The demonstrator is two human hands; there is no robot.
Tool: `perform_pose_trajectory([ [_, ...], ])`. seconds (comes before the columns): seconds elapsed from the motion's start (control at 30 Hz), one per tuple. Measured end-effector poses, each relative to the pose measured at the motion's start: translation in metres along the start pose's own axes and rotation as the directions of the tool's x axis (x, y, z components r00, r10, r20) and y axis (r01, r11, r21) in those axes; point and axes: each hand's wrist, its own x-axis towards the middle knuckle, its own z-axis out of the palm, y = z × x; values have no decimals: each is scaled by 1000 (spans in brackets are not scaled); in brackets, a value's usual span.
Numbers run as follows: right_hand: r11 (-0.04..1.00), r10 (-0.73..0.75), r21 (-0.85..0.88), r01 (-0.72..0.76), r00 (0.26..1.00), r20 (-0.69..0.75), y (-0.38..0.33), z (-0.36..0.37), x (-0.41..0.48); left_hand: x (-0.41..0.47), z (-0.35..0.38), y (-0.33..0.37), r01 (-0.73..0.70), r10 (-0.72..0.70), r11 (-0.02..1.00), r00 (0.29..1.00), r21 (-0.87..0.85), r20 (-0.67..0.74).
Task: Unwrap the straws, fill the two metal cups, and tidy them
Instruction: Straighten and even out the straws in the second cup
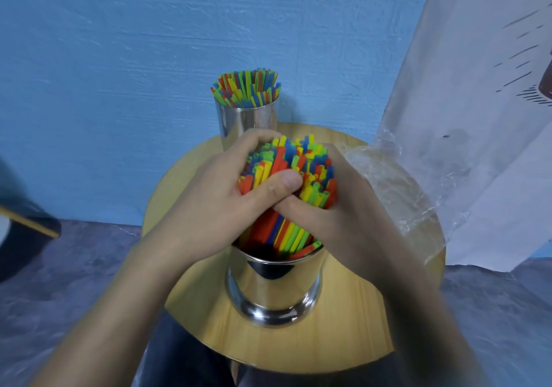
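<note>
Plastic drinking straws in red, yellow, green and blue (294, 162) stand bunched in a shiny cylindrical metal cup (274, 285) at the near side of a round, pale wooden surface (343, 336). Their lower ends sit inside the rim and their cut tops fan out above a person's two bare hands. The left hand (215, 195) wraps the bundle from the left, fingers curled round its far side and thumb (280, 182) pressed across the front of the straws. The right hand (337, 216) closes on the same bundle from the right, its fingers curled in under the left thumb. The two hands meet at the front of the bunch, just above the cup's mouth, and both forearms reach in from the bottom of the view.

Behind the hands, at the far edge of the surface, a second polished metal cup (248, 123) stands upright, packed with a second lot of multicoloured straws (246, 89) whose tips splay slightly above its rim. The two cups stand apart, one behind the other. To the right of the hands a crumpled sheet of clear plastic wrapping (394, 189) lies on the surface, reaching its right edge.

A textured blue wall (119, 72) fills the background, and a white cloth printed with dark marks (478, 117) hangs at the right. A dark object with a yellow stripe (21, 237), too blurred to identify, sits at the left edge above a grey-blue mottled floor (74, 282).
</note>
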Motion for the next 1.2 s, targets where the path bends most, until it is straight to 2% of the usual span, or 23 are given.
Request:
perform_pose_trajectory([
  [0.2,994,-2,112,-4,999,53,15,-8,-7,-1,-6,-13,-53,57,998,994,-40,89],
  [0.3,974,-54,222,45,998,34,21,-8,-11,-3,-6,-15,-118,115,992,992,50,55],
  [0.43,957,-115,272,104,993,27,29,-7,-10,-1,-4,-20,-152,145,968,988,201,51],
  [0.57,948,-96,306,86,995,20,30,-6,-8,-1,-6,-20,-186,208,960,974,210,-89],
  [0.63,945,-63,322,59,998,1,36,-5,-7,-2,-6,-22,-165,188,973,972,159,-144],
  [0.7,941,0,338,7,1000,-19,43,-3,-6,-5,-5,-25,-119,121,993,983,23,-137],
  [0.87,926,-26,378,-14,995,101,51,-1,-13,-12,-2,-27,-66,58,989,996,-133,-62],
  [0.93,916,-36,401,-22,990,137,54,-3,-18,-14,-2,-30,-52,48,991,998,-123,-33],
  [1.07,934,-89,357,5,971,220,51,-7,-27,-16,1,-32,-65,62,997,995,-29,-84],
  [1.2,948,-70,318,15,984,163,51,-7,-21,-11,1,-31,-76,71,994,995,-73,-76],
])
